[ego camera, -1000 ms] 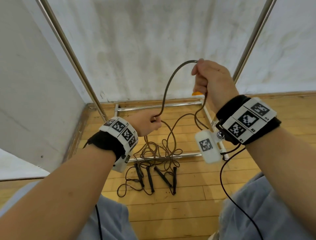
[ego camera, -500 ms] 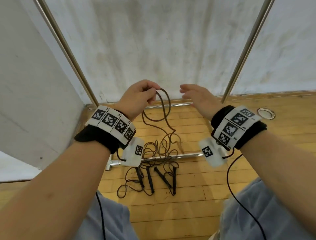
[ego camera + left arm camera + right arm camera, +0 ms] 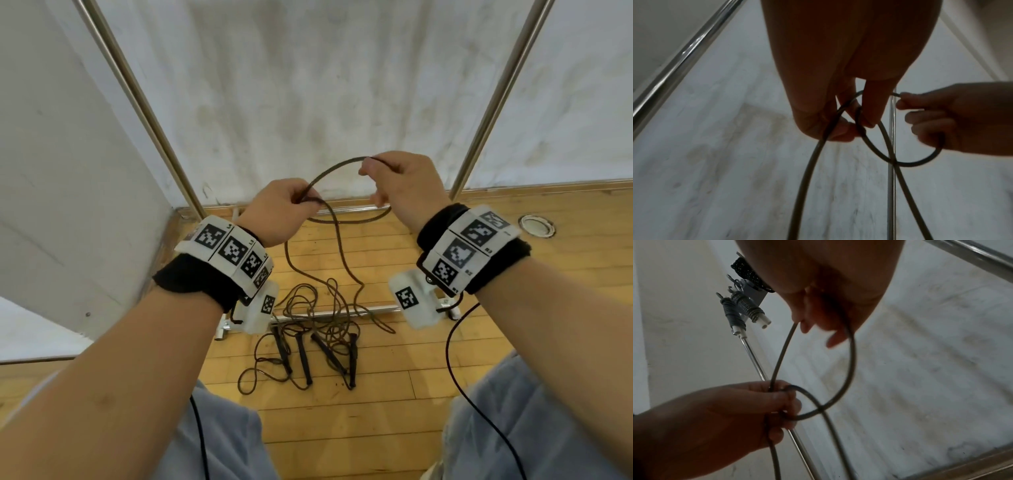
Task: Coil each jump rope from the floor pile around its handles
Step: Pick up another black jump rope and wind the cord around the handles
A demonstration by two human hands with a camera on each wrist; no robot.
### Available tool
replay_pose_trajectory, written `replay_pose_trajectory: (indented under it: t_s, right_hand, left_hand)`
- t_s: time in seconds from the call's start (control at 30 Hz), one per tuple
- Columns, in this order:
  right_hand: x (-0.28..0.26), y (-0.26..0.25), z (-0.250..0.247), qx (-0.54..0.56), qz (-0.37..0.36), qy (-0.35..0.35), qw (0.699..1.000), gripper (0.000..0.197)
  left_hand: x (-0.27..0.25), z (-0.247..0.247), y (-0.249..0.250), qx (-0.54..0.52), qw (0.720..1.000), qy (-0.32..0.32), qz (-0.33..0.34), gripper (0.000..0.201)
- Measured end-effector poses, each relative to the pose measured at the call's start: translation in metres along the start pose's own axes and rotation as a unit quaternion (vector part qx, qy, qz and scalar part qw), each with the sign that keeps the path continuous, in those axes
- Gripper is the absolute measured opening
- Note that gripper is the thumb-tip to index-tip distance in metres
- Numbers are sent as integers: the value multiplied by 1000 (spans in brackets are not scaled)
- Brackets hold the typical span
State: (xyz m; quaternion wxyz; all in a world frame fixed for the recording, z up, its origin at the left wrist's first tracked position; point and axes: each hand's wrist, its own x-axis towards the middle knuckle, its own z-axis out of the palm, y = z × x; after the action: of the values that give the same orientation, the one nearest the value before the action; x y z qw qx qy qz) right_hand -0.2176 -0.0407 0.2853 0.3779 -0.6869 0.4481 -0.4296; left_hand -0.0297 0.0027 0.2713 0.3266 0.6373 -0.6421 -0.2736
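A dark brown jump rope cord [image 3: 334, 169] arches between my two raised hands. My left hand [image 3: 301, 202] pinches it where the strands cross [image 3: 857, 125]; my right hand [image 3: 376, 169] pinches the far side of a round loop [image 3: 851, 363]. From the left hand [image 3: 781, 395] two strands [image 3: 342, 257] drop to the tangled rope pile [image 3: 322, 308] on the wooden floor. Several black handles [image 3: 301, 356] lie side by side in front of the pile. In the left wrist view, the right hand [image 3: 906, 104] curls around the loop.
A metal rack frame stands round the spot: slanted poles [image 3: 147, 106] left and right, and a low crossbar [image 3: 370, 310] under the pile. Grey wall panels [image 3: 308, 85] close the back and left. A round floor fitting [image 3: 536, 226] sits far right. Two coiled ropes [image 3: 742, 311] hang on the rack.
One second ago the right hand held the cord high while the left sat low. Half a second ago the right hand was off the cord; now it pinches it, spreading a loop.
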Motion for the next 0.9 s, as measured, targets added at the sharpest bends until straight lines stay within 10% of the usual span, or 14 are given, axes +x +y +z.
replay_pose_trajectory:
  t_s: [0.33,0.57,0.7,0.9]
  right_hand:
    - [7,-22,-5,80,-48,137,986,40]
    - [17,-21,-5,173,15,153,973,17]
    - [22,-18,-4,216,38,156,963,13]
    - [25,-6,-9,214,93,151,961,13]
  left_hand:
    - [-1,18,-2,-138,980,-118,-77,12]
    - [0,28,-3,-181,966,-157,-100,52]
    - [2,31,0,-218,963,-113,-107,18]
    - [2,31,1,-261,961,-55,-76,24]
